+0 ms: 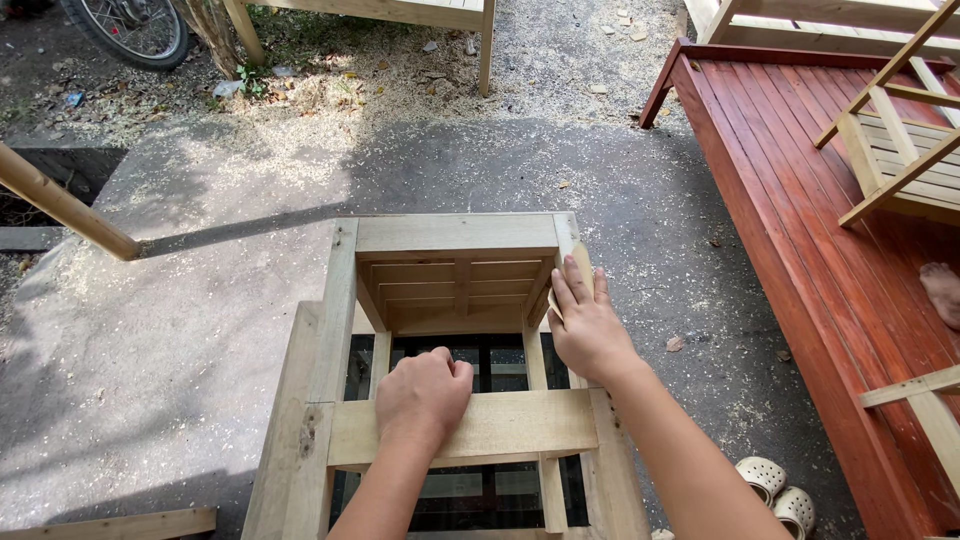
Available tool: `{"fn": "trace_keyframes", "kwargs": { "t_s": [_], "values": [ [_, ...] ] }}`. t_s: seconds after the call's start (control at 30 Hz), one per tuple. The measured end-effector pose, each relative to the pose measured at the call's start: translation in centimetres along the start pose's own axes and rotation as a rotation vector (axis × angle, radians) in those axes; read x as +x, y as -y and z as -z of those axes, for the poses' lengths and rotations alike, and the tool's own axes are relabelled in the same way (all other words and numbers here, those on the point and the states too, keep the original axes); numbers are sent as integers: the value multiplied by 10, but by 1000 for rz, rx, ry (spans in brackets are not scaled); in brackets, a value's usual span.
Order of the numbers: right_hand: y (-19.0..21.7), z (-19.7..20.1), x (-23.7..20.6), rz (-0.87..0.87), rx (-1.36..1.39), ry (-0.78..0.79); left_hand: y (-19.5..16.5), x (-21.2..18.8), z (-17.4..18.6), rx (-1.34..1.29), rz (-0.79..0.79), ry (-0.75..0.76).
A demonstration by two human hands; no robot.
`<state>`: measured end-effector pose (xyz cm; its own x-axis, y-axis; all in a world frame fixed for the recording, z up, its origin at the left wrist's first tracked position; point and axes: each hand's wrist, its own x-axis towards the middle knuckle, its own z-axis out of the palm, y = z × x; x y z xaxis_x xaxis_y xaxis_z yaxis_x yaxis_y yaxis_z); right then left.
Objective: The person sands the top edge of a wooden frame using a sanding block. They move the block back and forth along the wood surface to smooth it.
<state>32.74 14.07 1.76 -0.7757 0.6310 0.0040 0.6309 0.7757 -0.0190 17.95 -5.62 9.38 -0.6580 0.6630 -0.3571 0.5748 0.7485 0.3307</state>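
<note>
An unpainted wooden chair frame (455,235) lies tipped in front of me on the concrete. My left hand (423,395) grips a flat cross rail (520,425) of the frame, fingers curled over its far edge. My right hand (585,325) presses a small piece of tan sandpaper (578,262) flat against the frame's right upright, fingers stretched along the wood. The slatted seat (455,285) shows inside the frame, beyond both hands.
A red-stained slatted bench (800,200) runs along the right, with a bare wooden chair (900,150) on it and another person's bare foot (942,290). Pale sandals (780,495) lie by it. A wooden pole (60,205), sawdust and a bicycle wheel (130,30) are on the left.
</note>
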Motion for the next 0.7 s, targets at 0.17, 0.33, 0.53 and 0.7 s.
{"fn": "trace_keyframes", "kwargs": {
  "t_s": [0.17, 0.33, 0.53, 0.7],
  "values": [
    [3, 9, 4, -93, 47, 104, 1, -3, 0, 4, -15, -20],
    [5, 16, -7, -210, 177, 230, -3, -4, 1, 31, 24, 55],
    [-1, 11, 10, -101, 75, 66, -2, -5, 1, 7, -2, 14],
    [-1, 5, -21, -191, 166, 238, -1, -3, -1, 4, -30, -10]
  ]
}}
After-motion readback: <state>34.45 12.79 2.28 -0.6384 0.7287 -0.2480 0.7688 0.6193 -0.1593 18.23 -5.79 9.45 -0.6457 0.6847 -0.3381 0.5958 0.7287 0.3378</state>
